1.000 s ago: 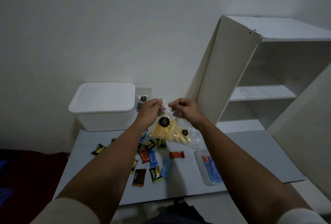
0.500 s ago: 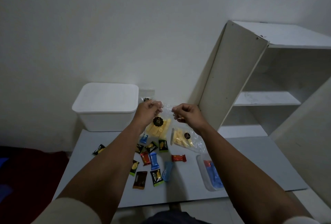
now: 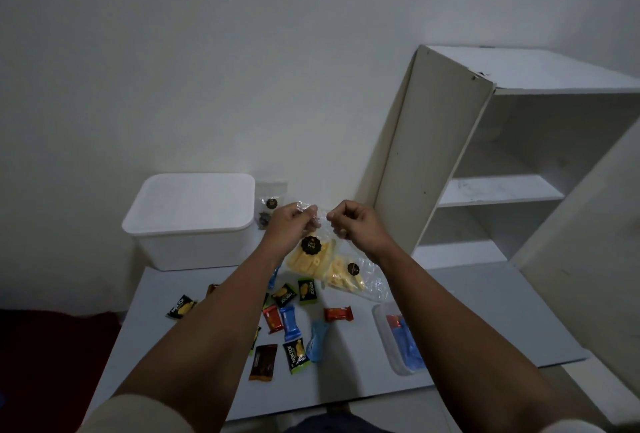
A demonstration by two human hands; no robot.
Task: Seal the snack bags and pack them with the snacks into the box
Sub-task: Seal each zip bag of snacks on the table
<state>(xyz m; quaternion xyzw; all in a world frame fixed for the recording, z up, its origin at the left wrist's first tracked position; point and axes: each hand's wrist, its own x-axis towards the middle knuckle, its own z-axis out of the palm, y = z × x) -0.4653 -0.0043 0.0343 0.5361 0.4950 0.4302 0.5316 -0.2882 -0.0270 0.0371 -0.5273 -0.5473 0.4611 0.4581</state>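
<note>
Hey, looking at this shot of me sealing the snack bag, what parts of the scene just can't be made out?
All in the head view:
- Held snack bag: its top seal is hidden by the left hand and right hand.
- White box: closed lid hides the inside.
- Small bag behind the box: contents too small and dark.
- Clear tray: the right forearm covers part of it.
- Some wrapped snacks: the left forearm covers a few.

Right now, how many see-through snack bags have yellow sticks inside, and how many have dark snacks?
Yellow-stick bags: 2
Dark-snack bag: 1
Total: 3
</note>
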